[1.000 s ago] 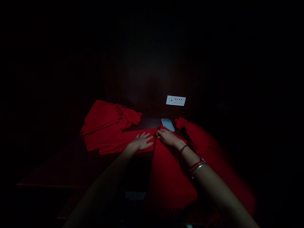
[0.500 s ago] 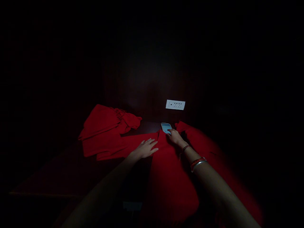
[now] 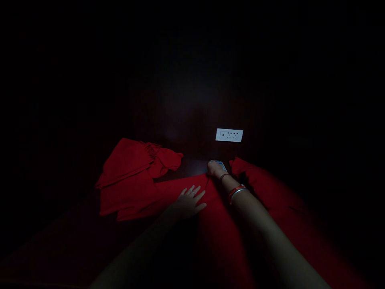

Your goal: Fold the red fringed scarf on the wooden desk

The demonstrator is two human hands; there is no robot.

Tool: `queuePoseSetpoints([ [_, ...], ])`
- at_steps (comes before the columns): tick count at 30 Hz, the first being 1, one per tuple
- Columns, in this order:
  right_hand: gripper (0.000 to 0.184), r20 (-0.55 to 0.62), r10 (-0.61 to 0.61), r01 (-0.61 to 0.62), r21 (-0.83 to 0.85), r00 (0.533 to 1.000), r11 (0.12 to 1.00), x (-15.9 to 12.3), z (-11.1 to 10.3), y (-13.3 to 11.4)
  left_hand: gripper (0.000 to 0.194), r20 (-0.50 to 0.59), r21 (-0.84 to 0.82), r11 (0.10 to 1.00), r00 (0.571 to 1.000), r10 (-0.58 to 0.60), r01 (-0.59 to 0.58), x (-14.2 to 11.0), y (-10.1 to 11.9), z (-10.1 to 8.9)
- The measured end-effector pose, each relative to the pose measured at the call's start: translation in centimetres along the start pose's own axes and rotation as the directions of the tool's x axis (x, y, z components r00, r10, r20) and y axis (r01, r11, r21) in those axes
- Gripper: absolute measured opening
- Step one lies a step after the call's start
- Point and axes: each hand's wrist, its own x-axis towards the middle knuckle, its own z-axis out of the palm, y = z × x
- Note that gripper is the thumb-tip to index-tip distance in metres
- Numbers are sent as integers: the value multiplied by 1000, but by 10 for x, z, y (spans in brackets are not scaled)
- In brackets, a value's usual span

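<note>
Red cloth [image 3: 168, 190] lies spread over a dark table, and its near part runs down toward me. My left hand [image 3: 191, 202] rests flat on this cloth with its fingers spread and a ring on one finger. At the cloth's far edge my right hand [image 3: 214, 169] is closed, fingers curled under and out of sight. It covers the left and lower part of a lit phone [image 3: 221, 164]. Whether the fingers grip the phone, the cloth edge or nothing cannot be seen.
A bunched, gathered part of red fabric [image 3: 129, 160] sits at the left. More red cloth [image 3: 270, 184] stretches along the right side. A white socket plate [image 3: 229, 135] is on the dark wall behind. Most of the surroundings are too dark to make out.
My right hand has shifted left across the phone, and its fingers have curled in from reaching over the screen. My left hand stays spread on the cloth. The view has shifted slightly.
</note>
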Motion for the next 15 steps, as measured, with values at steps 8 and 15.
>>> queuePoseSetpoints([
  [8,29,-97,-50,51,8,994,999,-10,-4,-2,55,-71,30,1000,997,4,-2,0,2,-1],
  [15,48,-161,-141,154,74,977,985,-82,-11,27,46,-68,16,1000,998,-19,20,0,-4,-9],
])
